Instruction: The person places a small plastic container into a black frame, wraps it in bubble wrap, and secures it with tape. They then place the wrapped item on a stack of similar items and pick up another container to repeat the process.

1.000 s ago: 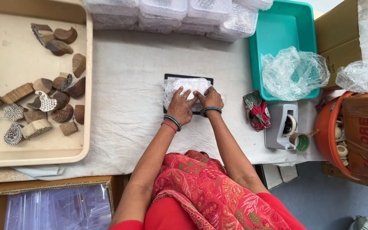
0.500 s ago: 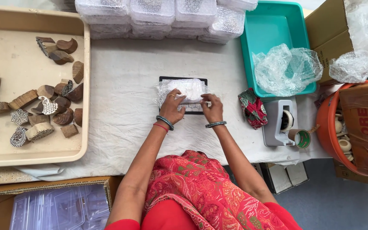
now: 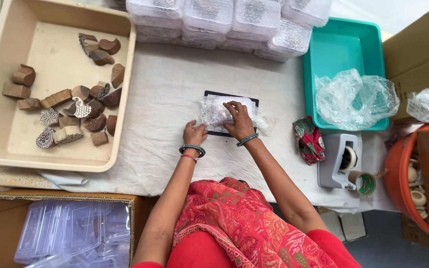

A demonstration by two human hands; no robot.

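Right across the white-clothed table (image 3: 165,84), a beige tray (image 3: 6,144) of wooden blocks (image 3: 70,101) sits well left of her hands, and a teal tray (image 3: 343,44) with crumpled plastic to their right. Between them lies a black-edged pad (image 3: 214,94). On it, the right hand (image 3: 238,119) presses flat on a bubble-wrapped packet (image 3: 214,110); the left hand (image 3: 194,133) pinches the packet's near corner.

Wrapped packet (image 3: 219,111) on, it seems, a flat board (image 3: 232,97) mid-table; block tray (image 3: 125,74) left, bin (image 3: 346,47) right.
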